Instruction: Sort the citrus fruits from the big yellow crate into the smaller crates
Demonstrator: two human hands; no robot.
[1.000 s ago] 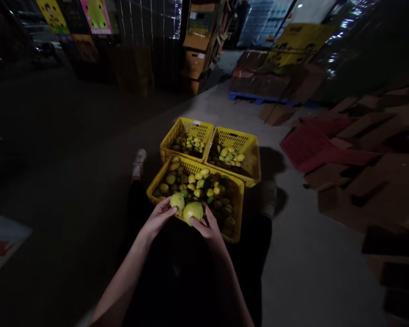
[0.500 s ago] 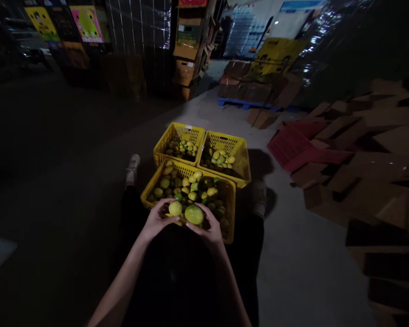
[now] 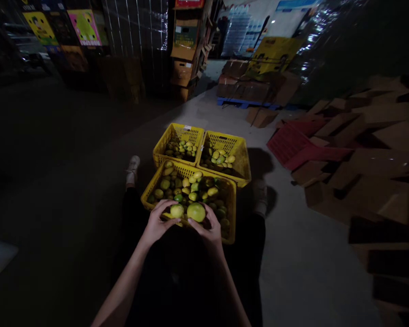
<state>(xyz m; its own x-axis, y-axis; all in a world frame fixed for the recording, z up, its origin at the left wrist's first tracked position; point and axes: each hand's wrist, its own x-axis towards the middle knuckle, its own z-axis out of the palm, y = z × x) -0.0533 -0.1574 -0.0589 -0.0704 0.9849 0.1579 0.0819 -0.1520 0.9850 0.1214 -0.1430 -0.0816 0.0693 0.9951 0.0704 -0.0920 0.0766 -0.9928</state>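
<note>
My left hand (image 3: 161,221) is closed on a small yellow-green lemon (image 3: 177,210), thumb below and fingers above. In my right hand (image 3: 209,225) is a larger, greener lemon (image 3: 196,212), gripped between thumb and fingers. Both fruits are held side by side, slightly apart, over the near edge of a yellow crate (image 3: 232,204). That crate holds many yellow and green lemons (image 3: 193,196), partly hidden by my hands. Behind it stand two more yellow crates, the left one (image 3: 159,155) and the right one (image 3: 243,159), each with lemons inside.
A red crate (image 3: 289,145) lies tipped among a heap of cardboard boxes (image 3: 368,172) on the right. Further back are a loaded blue pallet (image 3: 241,103) and a stack of cartons (image 3: 183,68). My legs and shoes (image 3: 132,168) flank the crates.
The lemon in my right hand has turned, showing a rounder side, and shifted slightly up and right. The left lemon has moved slightly right and down. The crates look the same.
</note>
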